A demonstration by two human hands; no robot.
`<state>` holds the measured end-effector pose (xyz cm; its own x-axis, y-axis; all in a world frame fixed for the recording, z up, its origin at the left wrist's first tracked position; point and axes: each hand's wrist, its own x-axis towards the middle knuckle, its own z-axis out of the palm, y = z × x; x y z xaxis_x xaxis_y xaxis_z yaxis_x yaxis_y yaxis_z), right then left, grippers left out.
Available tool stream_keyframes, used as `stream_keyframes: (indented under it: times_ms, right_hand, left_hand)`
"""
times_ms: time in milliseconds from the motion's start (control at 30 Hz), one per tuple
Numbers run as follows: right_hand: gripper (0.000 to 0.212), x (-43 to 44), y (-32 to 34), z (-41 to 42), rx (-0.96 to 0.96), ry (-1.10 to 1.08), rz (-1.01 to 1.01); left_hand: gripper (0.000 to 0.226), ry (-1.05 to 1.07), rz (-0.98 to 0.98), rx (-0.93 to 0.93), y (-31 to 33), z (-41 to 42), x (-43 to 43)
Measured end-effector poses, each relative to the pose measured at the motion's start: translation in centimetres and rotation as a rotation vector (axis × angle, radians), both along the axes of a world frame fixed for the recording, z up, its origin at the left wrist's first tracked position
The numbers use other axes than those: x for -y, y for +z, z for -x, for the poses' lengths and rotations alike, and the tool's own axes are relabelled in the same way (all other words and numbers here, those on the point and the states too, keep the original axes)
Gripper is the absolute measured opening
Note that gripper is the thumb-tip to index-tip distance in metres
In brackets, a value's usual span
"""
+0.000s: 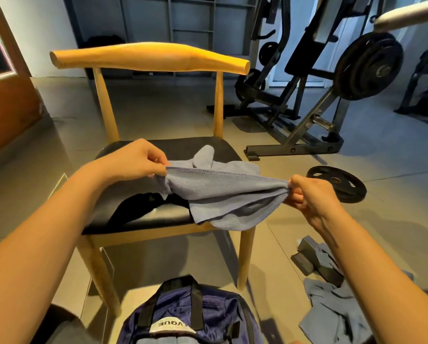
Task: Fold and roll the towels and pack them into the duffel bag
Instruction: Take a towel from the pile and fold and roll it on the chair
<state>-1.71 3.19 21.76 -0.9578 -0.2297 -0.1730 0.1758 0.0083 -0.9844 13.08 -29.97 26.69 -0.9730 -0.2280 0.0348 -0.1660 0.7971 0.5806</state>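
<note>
Over the black seat of the wooden chair [148, 57], a blue towel [222, 192] is stretched along its stitched hem, its lower part slumped on the seat's front edge, not yet folded or rolled. The navy duffel bag [208, 316] sits open on the floor just before the chair with what looks like one pale blue piece already inside, while a second towel [332, 311] lies crumpled on the floor to the right, so most of the job seems left. Each grip is a closed pinch on the stretched towel: left hand [136, 157] at one hem end, right hand [309, 192] bunching the other.
</note>
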Motion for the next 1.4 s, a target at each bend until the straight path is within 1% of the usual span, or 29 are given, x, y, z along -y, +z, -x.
stream_keyframes:
  times_ms: [67,133,233,300,367,500,633,733,800,933,1000,1067,1167,1267,1400]
  right_hand:
    - [0.011,-0.1,-0.1,0.4,0.022,-0.027,0.021]
    - [0.010,0.0,-0.3,0.7,0.025,-0.037,0.018]
    - [0.020,0.4,-0.8,0.8,0.021,-0.039,-0.014]
    - [0.023,0.4,-1.3,0.9,0.035,-0.023,-0.047]
    - [0.022,0.2,-1.9,1.5,0.061,0.007,-0.086]
    - [0.022,-0.2,-3.1,2.4,0.099,0.052,-0.162]
    - [0.017,0.0,-3.9,3.0,0.113,0.075,-0.200]
    - [0.017,0.3,-4.1,3.6,0.089,0.115,-0.249]
    - [0.019,0.5,-4.1,4.0,0.085,0.145,-0.272]
    - [0.017,0.4,-4.1,4.8,0.091,0.187,-0.291]
    - [0.016,0.3,-4.1,5.2,0.100,0.196,-0.295]
    - [0.016,0.2,-4.1,5.6,0.108,0.193,-0.298]
    - [0.018,0.1,-4.1,6.1,0.116,0.163,-0.297]
    - [0.018,0.0,-3.6,6.3,0.112,0.138,-0.270]
    - [0.019,-0.7,-3.2,6.9,0.057,0.086,-0.257]
  left_hand:
    - [0.009,0.043,-0.055,-0.053,-0.2,0.0,0.6]
    - [0.006,0.098,-0.151,-0.159,-0.7,0.5,0.8]
    - [0.011,0.156,-0.288,-0.362,-0.9,2.3,-0.4]
    - [0.016,0.116,-0.278,-0.396,-0.6,4.2,-1.9]
    - [0.015,0.012,-0.207,-0.354,0.1,6.9,-3.7]
    - [0.002,-0.168,-0.108,-0.198,0.6,14.0,-7.2]
    - [0.006,-0.315,0.072,0.023,-0.8,20.8,-9.1]
    - [0.010,-0.337,0.195,0.182,-2.7,24.9,-9.9]
    - [0.008,-0.331,0.226,0.255,-3.7,26.6,-10.3]
    - [0.008,-0.317,0.193,0.407,-4.6,28.3,-10.9]
    - [0.010,-0.301,0.151,0.438,-4.4,28.5,-10.9]
    - [0.014,-0.288,0.100,0.417,-3.9,28.5,-10.7]
    - [0.011,-0.265,0.010,0.329,-3.2,28.4,-9.5]
    - [0.011,-0.226,-0.089,0.194,-2.4,27.8,-7.9]
    - [0.011,-0.113,-0.227,-0.034,-0.8,25.5,-5.1]
